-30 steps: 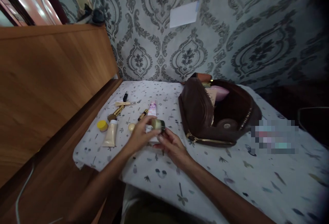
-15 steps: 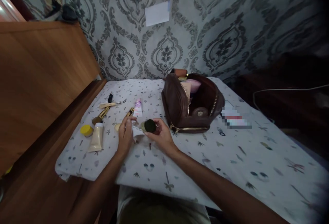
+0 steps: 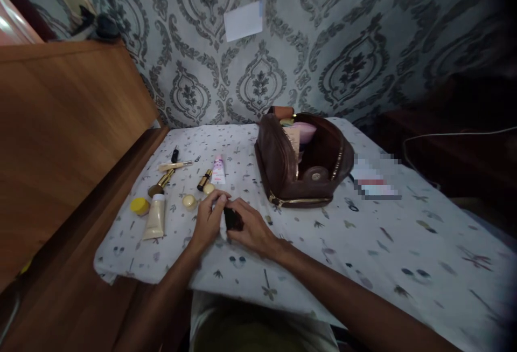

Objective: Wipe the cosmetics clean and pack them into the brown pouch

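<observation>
My right hand [image 3: 255, 229] grips a small jar with a dark lid [image 3: 231, 219], tilted toward the left. My left hand [image 3: 208, 221] is closed around a white tissue [image 3: 223, 227], which touches the jar's side. Fingers of both hands meet around the jar, so much of it is hidden. Just beyond the left hand lie two small cream-coloured round pots, one of them [image 3: 189, 201] in full view. A black and gold bottle [image 3: 204, 180] and a pink and white tube [image 3: 218, 171] lie farther back.
An unzipped brown bag [image 3: 278, 160] stands at the table's back right. On the left are a beige tube [image 3: 155, 220], a yellow pot [image 3: 139, 206], a makeup brush [image 3: 161, 184] and a slim brush [image 3: 175, 166]. A wooden cabinet [image 3: 76, 104] borders the left side.
Both hands have drawn together and slightly nearer to me. The jar has turned, and its lid is now largely covered by the right fingers. The two cream pots show more fully.
</observation>
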`<state>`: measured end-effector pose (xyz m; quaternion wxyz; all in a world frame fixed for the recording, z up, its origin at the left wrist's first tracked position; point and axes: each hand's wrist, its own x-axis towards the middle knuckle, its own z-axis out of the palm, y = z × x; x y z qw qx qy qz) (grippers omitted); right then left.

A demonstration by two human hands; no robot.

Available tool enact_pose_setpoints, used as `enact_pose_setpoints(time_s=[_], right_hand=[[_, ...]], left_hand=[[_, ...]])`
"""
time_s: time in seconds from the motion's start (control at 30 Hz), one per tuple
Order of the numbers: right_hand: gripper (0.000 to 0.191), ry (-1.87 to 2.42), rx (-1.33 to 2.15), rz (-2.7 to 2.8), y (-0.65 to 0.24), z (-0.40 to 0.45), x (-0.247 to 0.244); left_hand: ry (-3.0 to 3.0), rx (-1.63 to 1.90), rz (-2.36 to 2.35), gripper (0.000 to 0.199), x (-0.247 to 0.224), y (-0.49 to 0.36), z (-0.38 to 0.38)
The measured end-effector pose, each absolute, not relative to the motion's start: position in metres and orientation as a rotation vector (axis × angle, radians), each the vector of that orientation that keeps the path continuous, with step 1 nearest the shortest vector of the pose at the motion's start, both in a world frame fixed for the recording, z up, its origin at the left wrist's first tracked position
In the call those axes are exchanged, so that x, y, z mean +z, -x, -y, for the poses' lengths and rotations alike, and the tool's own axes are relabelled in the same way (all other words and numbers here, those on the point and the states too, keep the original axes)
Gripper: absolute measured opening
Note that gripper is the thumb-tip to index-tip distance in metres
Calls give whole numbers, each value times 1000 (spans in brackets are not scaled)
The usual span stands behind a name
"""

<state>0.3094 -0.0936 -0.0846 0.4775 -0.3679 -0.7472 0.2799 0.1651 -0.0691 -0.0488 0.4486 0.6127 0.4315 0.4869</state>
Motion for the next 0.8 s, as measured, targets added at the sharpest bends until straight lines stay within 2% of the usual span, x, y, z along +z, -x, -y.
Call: enact_pose_setpoints(time_s=[0.13, 0.3, 0.37, 0.63, 0.8], right_hand=[[45, 804, 911, 1662, -305, 95, -82], [47, 820, 1245, 1339, -297, 96, -77], [49, 846, 1275, 1226, -296, 96, -76], [40, 1044, 698, 1443, -303, 96, -79], [47, 1029, 665, 1494, -302, 99, -82]], left_hand=[[-1289, 1156, -1040, 48, -45, -160, 63], [-901, 1139, -881, 53, -47, -165, 66], [-843, 1121, -808, 57, -50, -168, 68], [-1256, 1052, -833, 60, -63, -161, 75], [-1294, 1097, -1153, 56, -66, -161, 75]])
